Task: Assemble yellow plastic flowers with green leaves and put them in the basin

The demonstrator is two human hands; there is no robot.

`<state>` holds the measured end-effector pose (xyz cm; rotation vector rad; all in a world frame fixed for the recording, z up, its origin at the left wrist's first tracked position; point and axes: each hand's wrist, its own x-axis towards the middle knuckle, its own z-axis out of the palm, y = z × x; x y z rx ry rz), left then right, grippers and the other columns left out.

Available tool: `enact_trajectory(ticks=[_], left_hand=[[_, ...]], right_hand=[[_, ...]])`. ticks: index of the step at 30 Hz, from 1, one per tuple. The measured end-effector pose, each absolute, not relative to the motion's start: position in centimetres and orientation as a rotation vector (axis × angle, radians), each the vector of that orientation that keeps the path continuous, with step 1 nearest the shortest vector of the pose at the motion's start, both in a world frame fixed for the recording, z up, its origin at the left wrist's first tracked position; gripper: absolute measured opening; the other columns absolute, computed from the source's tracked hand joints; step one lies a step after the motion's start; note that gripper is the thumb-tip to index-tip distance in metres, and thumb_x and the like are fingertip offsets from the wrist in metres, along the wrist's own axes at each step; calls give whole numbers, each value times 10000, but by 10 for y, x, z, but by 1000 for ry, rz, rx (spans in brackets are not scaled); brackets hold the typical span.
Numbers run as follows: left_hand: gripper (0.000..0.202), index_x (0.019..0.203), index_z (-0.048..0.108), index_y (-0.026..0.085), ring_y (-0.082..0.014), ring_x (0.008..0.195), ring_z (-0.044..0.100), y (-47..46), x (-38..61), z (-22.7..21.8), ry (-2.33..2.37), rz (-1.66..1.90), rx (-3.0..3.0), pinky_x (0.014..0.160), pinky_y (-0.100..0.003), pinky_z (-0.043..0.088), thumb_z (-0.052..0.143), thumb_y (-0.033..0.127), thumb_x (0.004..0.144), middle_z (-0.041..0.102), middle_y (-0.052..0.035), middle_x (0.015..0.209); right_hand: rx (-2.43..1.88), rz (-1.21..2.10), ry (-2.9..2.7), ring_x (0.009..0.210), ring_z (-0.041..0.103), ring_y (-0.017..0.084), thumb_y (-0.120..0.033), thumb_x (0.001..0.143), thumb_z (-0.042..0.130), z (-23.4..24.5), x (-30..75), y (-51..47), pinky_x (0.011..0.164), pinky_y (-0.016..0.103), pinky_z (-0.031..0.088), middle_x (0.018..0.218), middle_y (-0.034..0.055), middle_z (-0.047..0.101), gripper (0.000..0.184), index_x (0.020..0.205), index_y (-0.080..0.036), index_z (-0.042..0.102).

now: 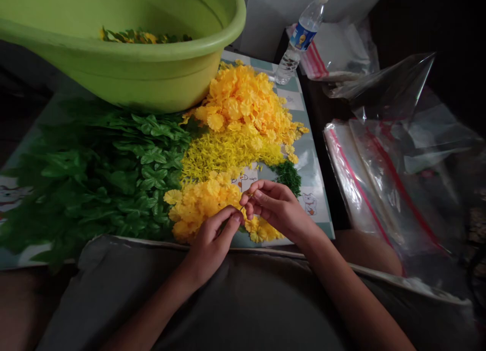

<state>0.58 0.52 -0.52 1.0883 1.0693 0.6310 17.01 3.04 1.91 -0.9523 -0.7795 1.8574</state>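
Observation:
Both hands meet over the near edge of the table. My left hand (218, 237) pinches the lower end of a thin dark stem (242, 208) between thumb and forefinger. At its upper end, my right hand (275, 205) is closed in a pinch on a tiny yellowish piece, too small to make out clearly. Directly behind and below the fingers lie yellow fabric flower petals (207, 196). Past them are a heap of small yellow-green sprigs (216, 153) and a larger pile of orange-yellow petals (243, 98). Dark green sprigs (287, 176) lie just behind my right hand.
Green artificial leaves (114, 173) cover the table's left side. A large lime-green tub (152, 77) with leaves and flowers inside stands at the back. A water bottle (299, 37) stands back right. Clear zip bags (379, 179) lie right of the table. A grey cushion (266, 300) covers my lap.

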Motion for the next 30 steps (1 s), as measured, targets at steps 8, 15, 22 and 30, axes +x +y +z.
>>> enact_trajectory(ticks=[8, 15, 22, 30], left_hand=[[261, 759, 547, 201, -96, 474, 285, 6, 7, -1, 1038, 651, 1091, 431, -215, 238, 457, 407, 892, 312, 59, 531], [229, 782, 524, 191, -76, 450, 195, 6, 4, 1, 981, 594, 1029, 428, -215, 198, 429, 358, 907, 289, 73, 552], [215, 762, 499, 182, -68, 443, 170, 7, 5, 1, 970, 590, 1000, 426, -213, 171, 420, 332, 895, 264, 80, 552], [222, 765, 502, 176, -61, 444, 171, 6, 4, -1, 962, 593, 986, 409, -206, 144, 424, 335, 899, 265, 80, 559]], right_hand=[[-940, 1861, -783, 651, 586, 115, -254, 831, 617, 21, 169, 30, 634, 274, 497, 779, 32, 642, 76, 801, -184, 615], [-962, 1905, -709, 620, 563, 98, -251, 812, 638, 22, 171, 30, 614, 257, 487, 787, 27, 636, 68, 798, -188, 617], [-908, 1945, -654, 619, 584, 94, -247, 796, 672, 20, 172, 31, 624, 243, 489, 797, 26, 664, 77, 814, -181, 636], [-916, 1938, -626, 618, 599, 95, -229, 805, 656, 20, 172, 30, 623, 241, 485, 790, 28, 667, 59, 821, -178, 631]])
